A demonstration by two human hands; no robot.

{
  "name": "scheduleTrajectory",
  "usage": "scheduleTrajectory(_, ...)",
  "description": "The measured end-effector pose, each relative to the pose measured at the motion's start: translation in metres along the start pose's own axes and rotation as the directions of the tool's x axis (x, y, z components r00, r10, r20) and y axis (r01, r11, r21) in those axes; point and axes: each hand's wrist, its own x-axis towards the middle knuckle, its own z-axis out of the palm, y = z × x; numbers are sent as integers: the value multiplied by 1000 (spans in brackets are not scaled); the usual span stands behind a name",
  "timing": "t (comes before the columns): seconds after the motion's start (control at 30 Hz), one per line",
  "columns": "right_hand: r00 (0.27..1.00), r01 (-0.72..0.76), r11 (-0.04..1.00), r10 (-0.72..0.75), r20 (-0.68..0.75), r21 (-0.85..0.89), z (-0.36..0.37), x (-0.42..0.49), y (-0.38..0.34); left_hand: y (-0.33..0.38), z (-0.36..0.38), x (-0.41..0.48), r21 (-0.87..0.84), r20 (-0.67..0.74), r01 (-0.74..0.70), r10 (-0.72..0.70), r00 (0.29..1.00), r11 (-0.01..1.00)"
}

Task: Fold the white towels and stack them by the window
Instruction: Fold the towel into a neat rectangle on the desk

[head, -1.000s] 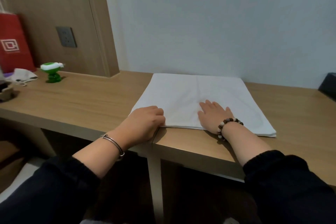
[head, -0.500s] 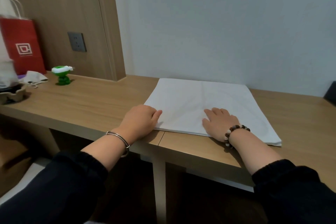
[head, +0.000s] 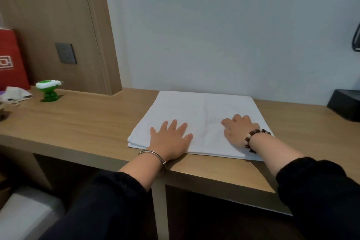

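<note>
Pressing the towel (head: 194, 107), left hand (head: 169, 139) and right hand (head: 236, 132) are laid flat, fingers straight; its seven-o'clock layers could be skewed by sliding.

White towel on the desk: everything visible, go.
The white towel is plain cloth, folded into a flat, roughly square pad; layered edges show at its near left corner, a faint crease runs down the middle. It lies on the wooden desk by the wall. The left hand lies flat on its near left, the right hand on its near right.
</note>
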Motion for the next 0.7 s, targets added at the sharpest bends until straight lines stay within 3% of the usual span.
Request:
scheduleTrajectory(0.17, 995, 41, 999, -39, 89, -22, -8, -6, 1, -22, -13, 10, 40, 83, -30, 27, 996, 999)
scheduleTrajectory(0.3, 988, 132, 986, -139, 71, 100, -20, -16, -21, -35, -29, 25, 307, -19, 96, -95, 995, 947)
scheduleTrajectory(0.33, 985, 157, 976, -165, 41, 151, -20, -16, -27, -31, -29, 29, 274, -32, 115, -111, 993, 955)
scheduleTrajectory(0.43, 983, 160, 969, -140, -119, 188, -12, -11, -42, -8, -17, 34, -62, 31, 105, -103, 994, 993)
scheduleTrajectory(0.5, 978, 152, 977, -126, -166, 153, -1, -7, -44, 3, -4, 33, -73, 2, 94, -94, 996, 993)
scheduleTrajectory(0.63, 990, 130, 985, -134, 33, 116, 17, 6, -26, 0, 5, 30, -41, -73, 76, -79, 994, 996)
scheduleTrajectory(0.7, 996, 39, 992, -48, 79, 116, 20, 14, -1, 0, 4, 29, -49, -76, 77, -80, 994, 996)
